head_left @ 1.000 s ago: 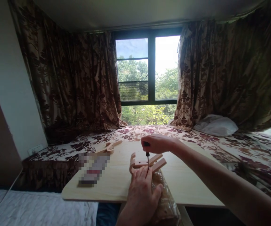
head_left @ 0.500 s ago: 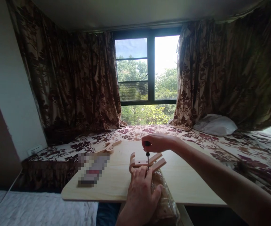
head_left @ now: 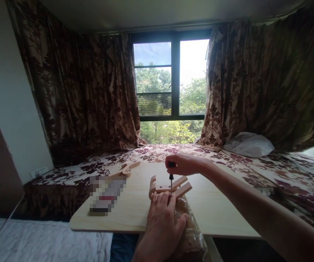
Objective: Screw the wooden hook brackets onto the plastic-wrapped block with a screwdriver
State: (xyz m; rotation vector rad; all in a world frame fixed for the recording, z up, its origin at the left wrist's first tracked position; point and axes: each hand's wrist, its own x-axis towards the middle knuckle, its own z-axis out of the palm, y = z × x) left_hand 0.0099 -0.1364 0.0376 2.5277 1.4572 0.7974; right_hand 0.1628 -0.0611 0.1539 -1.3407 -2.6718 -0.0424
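Observation:
My right hand (head_left: 180,163) is closed round the black handle of a screwdriver (head_left: 171,177), whose shaft points straight down between the fingers of my other hand. A pale wooden piece (head_left: 183,190) with curved and slanted arms lies under the tip; dark holes show in its crossbar. My left hand (head_left: 164,214) presses on its near edge, fingers forward and thumb apart. Beneath them is a package wrapped in clear film (head_left: 191,233). The exact spot of the tip is hidden by my fingers.
A light wooden table (head_left: 217,211) bears another curved wooden piece (head_left: 129,168) and a blurred-out flat object (head_left: 109,196) on the left. Behind it is a ledge with flowered cloth (head_left: 157,151) and a white bag (head_left: 249,143) at the right.
My right hand has shifted its grip slightly on the screwdriver, showing more of the handle. The view has moved a little; my left hand stays on the wooden piece.

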